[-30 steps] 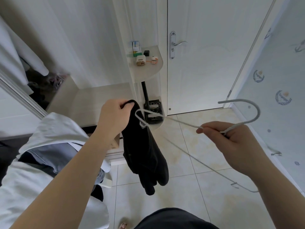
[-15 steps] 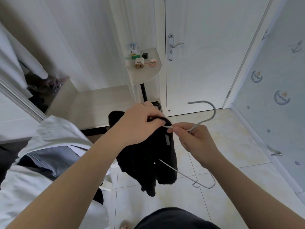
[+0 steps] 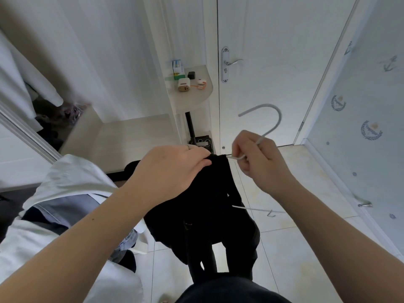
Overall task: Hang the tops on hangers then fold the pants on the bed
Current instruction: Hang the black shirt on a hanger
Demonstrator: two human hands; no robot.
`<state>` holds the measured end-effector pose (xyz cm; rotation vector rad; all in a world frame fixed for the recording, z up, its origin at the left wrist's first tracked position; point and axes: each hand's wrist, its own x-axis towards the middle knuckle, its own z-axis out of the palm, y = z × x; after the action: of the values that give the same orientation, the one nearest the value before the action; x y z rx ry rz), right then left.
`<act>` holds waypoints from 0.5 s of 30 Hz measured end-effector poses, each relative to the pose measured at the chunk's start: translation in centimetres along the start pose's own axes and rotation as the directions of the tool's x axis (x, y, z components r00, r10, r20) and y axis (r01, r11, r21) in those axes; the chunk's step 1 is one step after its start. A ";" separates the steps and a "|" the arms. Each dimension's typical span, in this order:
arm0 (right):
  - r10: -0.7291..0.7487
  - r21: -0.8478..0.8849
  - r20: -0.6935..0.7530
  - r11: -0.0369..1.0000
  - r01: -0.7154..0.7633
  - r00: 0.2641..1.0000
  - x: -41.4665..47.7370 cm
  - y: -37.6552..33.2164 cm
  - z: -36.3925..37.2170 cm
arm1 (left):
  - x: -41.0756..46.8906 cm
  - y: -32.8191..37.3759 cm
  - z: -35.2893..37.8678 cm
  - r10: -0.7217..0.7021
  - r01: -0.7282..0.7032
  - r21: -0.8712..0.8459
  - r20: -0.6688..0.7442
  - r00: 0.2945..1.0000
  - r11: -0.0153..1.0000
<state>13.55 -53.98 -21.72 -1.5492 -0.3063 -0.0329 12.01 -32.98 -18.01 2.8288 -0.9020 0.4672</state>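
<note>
The fingers (image 3: 202, 154) of my left hand (image 3: 172, 169) are clenched on the upper edge of a black top (image 3: 207, 217), gripping it. Just beside them, my right hand (image 3: 260, 162) pinches the neck of a pale wire hanger (image 3: 279, 118). Its hook curves up above my knuckles, and a length of its wire pokes out of the fabric lower down. The top hangs over the tiled floor (image 3: 306, 248). White and blue clothes (image 3: 65, 178) lie heaped at my left. Ahead, a corner shelf (image 3: 196, 100) holds chargers (image 3: 183, 84), beside a closed white door (image 3: 273, 51).

Matt black cloth top (image 3: 203, 215), smooth pale coated wire hanger (image 3: 276, 125), glossy floor tiles (image 3: 301, 248), shiny metal door handle (image 3: 234, 61)
</note>
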 end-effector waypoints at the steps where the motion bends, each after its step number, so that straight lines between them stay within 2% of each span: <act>1: -0.003 0.004 0.017 1.000 0.003 1.000 0.2 -0.1 0.3 | 0.1 0.4 0.0 -0.013 0.013 -0.018 0.001 1.000 1.000; 7: 0.071 -0.021 0.036 0.997 -0.070 0.997 0.0 0.5 0.9 | 0.1 0.5 1.5 -0.082 0.092 -0.093 0.103 0.991 0.991; 9: 0.026 -0.036 -0.046 0.999 -0.028 0.999 -0.7 1.2 0.1 | -0.1 -0.1 2.0 -0.150 0.166 -0.123 0.129 0.980 0.979; 10: -0.024 -0.101 -0.123 0.995 0.012 0.992 -1.3 1.6 -0.4 | -0.3 -0.5 2.2 -0.188 0.208 -0.151 0.134 0.973 0.967; 12: -0.153 -0.253 -0.248 0.963 0.089 0.957 -2.8 2.7 -1.2 | -0.9 -1.4 2.5 -0.272 0.284 -0.216 0.084 0.959 0.934; 14: -0.243 -0.355 -0.198 0.921 0.161 0.950 -4.1 3.9 -1.3 | -1.5 -2.1 2.6 -0.348 0.330 -0.249 -0.031 0.937 0.911; 15: -0.215 -0.370 -0.129 0.916 0.154 0.968 -4.5 4.5 -1.2 | -1.7 -2.3 2.6 -0.379 0.348 -0.258 -0.081 0.922 0.902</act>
<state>10.41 -55.75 -27.10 -1.8612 -0.3245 -0.3857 12.69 -30.83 -21.11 2.6211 -0.3588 0.4497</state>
